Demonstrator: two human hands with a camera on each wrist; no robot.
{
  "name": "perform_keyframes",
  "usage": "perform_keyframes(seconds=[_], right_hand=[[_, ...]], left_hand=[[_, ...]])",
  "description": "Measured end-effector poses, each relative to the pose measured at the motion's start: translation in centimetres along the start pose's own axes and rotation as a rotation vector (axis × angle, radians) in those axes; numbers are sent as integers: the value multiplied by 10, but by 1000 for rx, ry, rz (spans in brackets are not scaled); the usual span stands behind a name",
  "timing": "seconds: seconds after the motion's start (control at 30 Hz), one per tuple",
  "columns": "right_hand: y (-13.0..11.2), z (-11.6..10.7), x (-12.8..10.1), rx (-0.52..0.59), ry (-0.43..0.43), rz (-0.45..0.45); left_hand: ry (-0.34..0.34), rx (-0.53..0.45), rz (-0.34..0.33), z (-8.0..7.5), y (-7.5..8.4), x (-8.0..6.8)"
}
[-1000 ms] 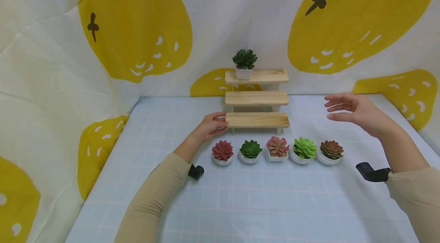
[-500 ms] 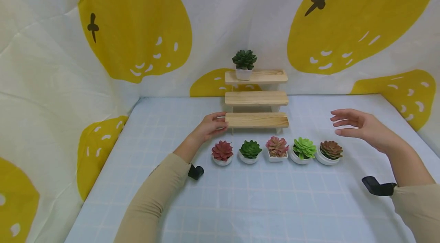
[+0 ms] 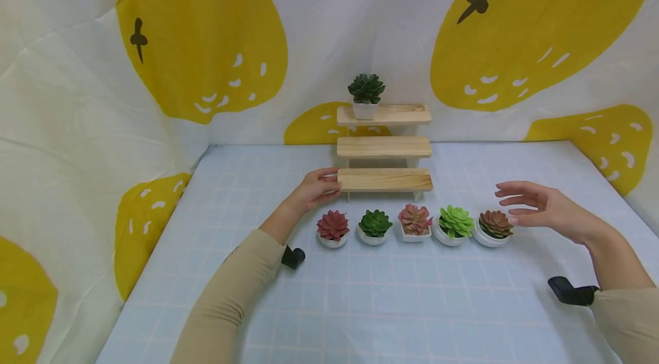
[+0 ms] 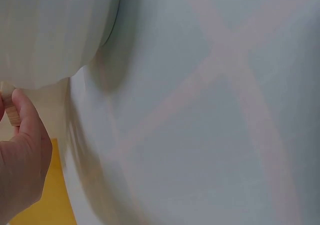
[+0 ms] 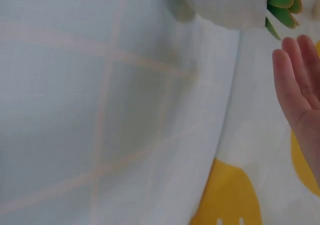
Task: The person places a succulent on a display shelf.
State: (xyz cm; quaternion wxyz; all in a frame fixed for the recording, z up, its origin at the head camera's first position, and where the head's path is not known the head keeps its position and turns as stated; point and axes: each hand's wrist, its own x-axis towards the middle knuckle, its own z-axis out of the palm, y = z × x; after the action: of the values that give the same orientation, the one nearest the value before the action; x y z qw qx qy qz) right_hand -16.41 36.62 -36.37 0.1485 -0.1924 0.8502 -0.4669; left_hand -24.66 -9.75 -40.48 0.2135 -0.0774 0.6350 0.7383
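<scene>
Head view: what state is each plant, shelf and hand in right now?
Wooden stand: upright, three steps.
Dark green succulent: upright on top step.
Five potted succulents: upright in a row on the table.
Left hand: grips the bottom step's end.
Right hand: open, beside the brown succulent.

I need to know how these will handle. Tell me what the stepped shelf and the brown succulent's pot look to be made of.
Stepped shelf: pale, unpainted wood, matt; grain lines show along each board. The left hand holds its lowest board's end.

Brown succulent's pot: smooth white and round, probably glazed ceramic, though plastic cannot be ruled out. Its leaves look uniform, likely artificial. The right hand hovers beside it with straight fingers.
</scene>
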Motion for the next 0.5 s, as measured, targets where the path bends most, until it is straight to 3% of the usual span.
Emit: perform_keyframes(seconds=[0.5], right_hand=[[17, 5, 0, 87, -106, -18]], left_hand=[[-7, -2, -1, 0, 1, -1]])
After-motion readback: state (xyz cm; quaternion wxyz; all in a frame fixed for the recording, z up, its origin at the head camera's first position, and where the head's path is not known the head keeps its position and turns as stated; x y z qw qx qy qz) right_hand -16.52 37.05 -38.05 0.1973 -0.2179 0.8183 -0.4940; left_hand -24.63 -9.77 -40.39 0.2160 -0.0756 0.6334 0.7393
